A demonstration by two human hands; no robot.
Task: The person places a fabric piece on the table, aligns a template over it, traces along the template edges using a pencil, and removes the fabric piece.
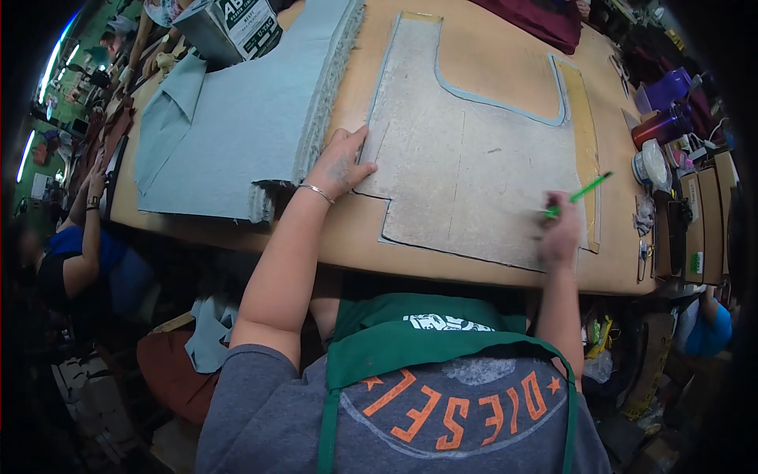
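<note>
My left hand rests with thumb and fingers spread on the left edge of a worn grey pattern template. The template lies flat, with a wide curved cutout at its far side and a yellow strip along its right. Light blue fabric shows as a thin border around parts of its edge. My right hand, slightly blurred, is closed around a green pen near the template's lower right. The pen's upper end points away to the right; its writing tip cannot be made out. Left of my left hand lies a thick stack of light blue fabric.
A metal can stands on the stack. Dark red fabric lies at the table's far side. Along the right are a tumbler, a purple container, scissors and cardboard boxes. Another person is at the left.
</note>
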